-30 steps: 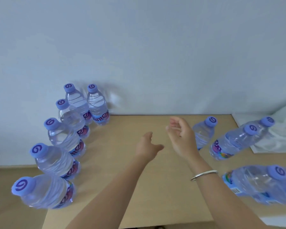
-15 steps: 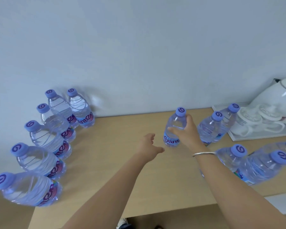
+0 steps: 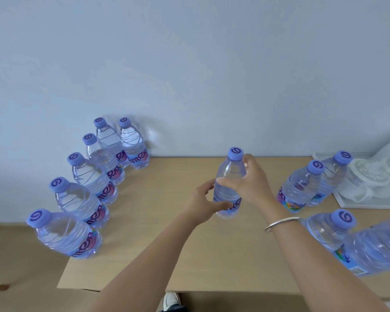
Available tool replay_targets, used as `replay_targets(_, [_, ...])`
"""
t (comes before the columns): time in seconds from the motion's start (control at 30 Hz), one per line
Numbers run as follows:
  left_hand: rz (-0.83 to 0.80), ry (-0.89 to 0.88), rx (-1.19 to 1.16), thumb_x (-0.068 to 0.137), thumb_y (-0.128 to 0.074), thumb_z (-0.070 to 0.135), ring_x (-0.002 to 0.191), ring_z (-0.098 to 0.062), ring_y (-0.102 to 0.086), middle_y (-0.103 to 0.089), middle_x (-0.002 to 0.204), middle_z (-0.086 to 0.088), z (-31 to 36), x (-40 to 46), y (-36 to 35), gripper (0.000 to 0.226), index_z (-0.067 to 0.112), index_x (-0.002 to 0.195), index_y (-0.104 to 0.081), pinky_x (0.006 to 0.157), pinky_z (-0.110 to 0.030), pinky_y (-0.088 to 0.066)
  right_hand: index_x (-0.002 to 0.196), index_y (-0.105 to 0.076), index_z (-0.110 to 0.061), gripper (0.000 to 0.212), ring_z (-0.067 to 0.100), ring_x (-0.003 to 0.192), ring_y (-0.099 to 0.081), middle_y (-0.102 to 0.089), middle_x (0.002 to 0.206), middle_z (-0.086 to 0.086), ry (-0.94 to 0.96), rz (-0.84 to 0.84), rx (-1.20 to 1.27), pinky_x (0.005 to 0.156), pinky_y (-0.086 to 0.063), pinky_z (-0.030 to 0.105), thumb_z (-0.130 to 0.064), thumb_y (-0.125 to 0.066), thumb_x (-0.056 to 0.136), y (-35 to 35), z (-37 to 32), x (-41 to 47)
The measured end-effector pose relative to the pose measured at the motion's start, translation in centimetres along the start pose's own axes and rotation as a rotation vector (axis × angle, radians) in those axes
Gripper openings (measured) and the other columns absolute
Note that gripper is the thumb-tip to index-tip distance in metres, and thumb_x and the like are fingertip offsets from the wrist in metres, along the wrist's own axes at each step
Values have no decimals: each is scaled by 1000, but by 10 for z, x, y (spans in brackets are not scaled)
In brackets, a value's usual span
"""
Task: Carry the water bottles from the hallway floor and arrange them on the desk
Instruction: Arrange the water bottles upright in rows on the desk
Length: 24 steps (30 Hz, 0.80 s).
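I see both of my hands on one water bottle (image 3: 229, 183) standing upright near the middle of the bench (image 3: 162, 244). My right hand (image 3: 250, 183) wraps its upper body, fingers (image 3: 248, 159) curled just under the purple cap and thumb across the front. My left hand (image 3: 203, 203) grips it lower down, thumb lying over the label. A silver bangle (image 3: 279, 222) sits on my right wrist. To the left, six bottles (image 3: 86, 192) stand in a curving line from the near edge back to the wall, closely packed. To the right, two bottles (image 3: 302, 188) stand beside a white tray (image 3: 347, 200), and two more (image 3: 338, 235) are nearer me at the right edge, blurred.
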<state>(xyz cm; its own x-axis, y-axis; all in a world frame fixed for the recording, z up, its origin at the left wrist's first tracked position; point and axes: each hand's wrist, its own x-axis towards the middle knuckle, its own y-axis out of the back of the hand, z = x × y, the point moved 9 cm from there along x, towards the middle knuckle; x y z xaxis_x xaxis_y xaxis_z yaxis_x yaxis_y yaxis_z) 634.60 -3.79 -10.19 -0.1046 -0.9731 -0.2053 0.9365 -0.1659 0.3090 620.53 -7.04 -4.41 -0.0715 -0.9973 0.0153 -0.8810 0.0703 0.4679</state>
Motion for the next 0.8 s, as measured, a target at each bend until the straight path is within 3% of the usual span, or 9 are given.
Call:
replay_targets(0.1, [40,-93,-128,69,-81,17,94,5,-62,-70,97,17,19,-8,16,41,32,101,-63,74,-10,-46,102,-51,-25,57,9,92,-58,-59,101,-11,23,-65,21,74,-48,27,-37,-83,56,-9,-26,-3])
replay_targets(0.2, [95,-132,-198,69,-81,13,80,0,-67,-72,85,12,26,-14,33,33,27,95,-66,64,-13,-50,106,-52,-22,61,12,97,-59,-59,106,-7,31,-113,49,82,-50,33,-39,-82,56,-17,-45,-6])
replay_targets(0.33, [120,-155,-178,71,-80,15,82,0,-67,-72,86,16,29,-22,52,35,40,92,-65,65,-13,-50,103,-57,-21,59,15,97,-62,-62,109,-1,29,-231,23,85,-52,38,-44,-81,54,-34,-58,-8])
replay_targets(0.43, [123,-140,-207,73,-79,17,85,-4,-68,-73,92,12,25,-28,63,33,39,94,-66,66,-14,-51,96,-62,-21,54,15,89,-66,-67,100,2,59,-390,61,82,-55,39,-49,-77,52,-48,-67,-11])
replay_targets(0.5, [117,-105,-278,75,-78,15,87,-7,-69,-74,95,9,19,-33,70,30,33,97,-67,68,-15,-51,95,-64,-20,44,10,82,-67,-70,92,-1,111,-509,84,77,-56,36,-41,-77,58,-57,-73,-13])
replay_targets(0.6, [60,-59,-343,78,-74,13,89,-8,-67,-73,93,8,13,-43,74,24,26,98,-68,73,-18,-51,99,-59,-24,48,5,87,-66,-68,97,-5,103,-634,133,73,-54,26,-36,-78,57,-71,-71,-19])
replay_targets(0.7, [-14,-23,-389,75,-73,20,92,-12,-66,-72,96,3,6,-56,74,31,19,105,-66,77,-23,-52,97,-53,-26,50,1,86,-66,-66,99,-4,74,-685,222,69,-50,18,-31,-80,55,-86,-69,-26])
replay_targets(0.8, [-12,28,-416,74,-68,22,94,-14,-66,-70,99,0,-5,-68,80,36,18,109,-65,80,-25,-53,97,-54,-23,49,-2,76,-67,-69,86,-9,77,-705,276,61,-50,13,-25,-80,55,-101,-72,-34])
